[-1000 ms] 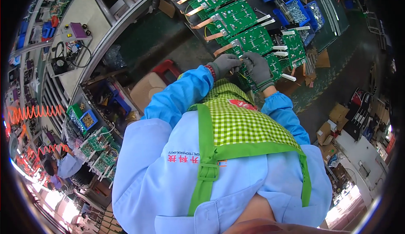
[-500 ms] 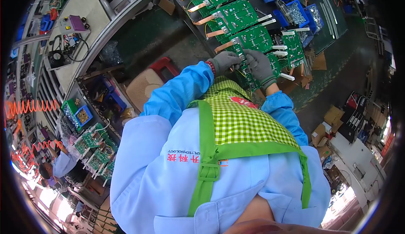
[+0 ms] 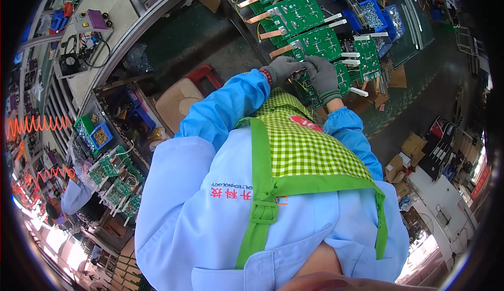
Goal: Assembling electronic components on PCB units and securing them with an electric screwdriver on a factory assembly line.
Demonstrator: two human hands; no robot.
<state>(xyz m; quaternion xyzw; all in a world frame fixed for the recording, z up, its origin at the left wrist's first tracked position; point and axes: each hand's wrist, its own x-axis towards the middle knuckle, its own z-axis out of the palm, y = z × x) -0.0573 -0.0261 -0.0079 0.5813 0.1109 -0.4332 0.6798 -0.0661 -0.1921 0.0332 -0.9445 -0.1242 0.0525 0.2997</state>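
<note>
Both hands wear grey gloves and meet over the nearest green circuit board (image 3: 308,92) in the row. My left hand (image 3: 283,70) is closed, its fingertips pinched at that board's left part. Close against it, my right hand (image 3: 322,76) is also closed, with bent fingers pointing toward the left fingertips. Whatever lies between the fingers is too small and covered to make out. Just beyond them is another green circuit board (image 3: 321,43), with a copper strip (image 3: 281,51) sticking out on its left and white strips (image 3: 350,54) to the right. Several similar boards continue farther back.
Blue bins of small metal parts (image 3: 371,15) stand at the far right, with a screwdriver-like tool (image 3: 358,12) lying across them. Another board (image 3: 366,60) lies right of the row. Left are a red-framed chair (image 3: 206,76) and a bench with a purple box (image 3: 94,22).
My hands have shifted slightly away from me, and their fingertips have come closer together. The whole view has moved a little; the boards stay in their row.
</note>
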